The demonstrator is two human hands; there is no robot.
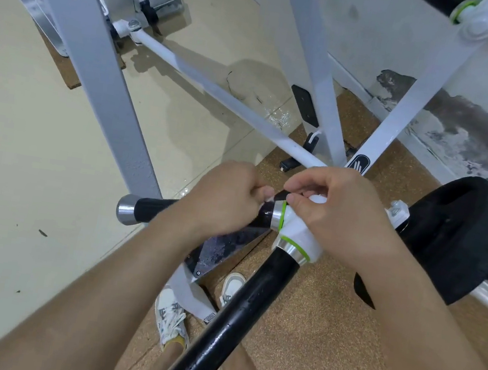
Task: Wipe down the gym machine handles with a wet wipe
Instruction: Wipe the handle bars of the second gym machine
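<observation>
A black handle (150, 209) with a silver end cap sticks out to the left of a white joint (298, 234) with green rings. A second black handle (232, 319) runs from that joint down toward me. My left hand (225, 198) is wrapped around the left handle close to the joint; a small white edge of a wet wipe (269, 199) shows at its fingertips. My right hand (337, 211) rests on top of the joint, its fingers pinched at the same spot. Most of the wipe is hidden.
White frame bars (218, 92) of the machine cross in front and above. A black round pad (456, 235) sits at the right. Below are cork mats (326, 324), a beige floor at left, and my white shoes (169, 316).
</observation>
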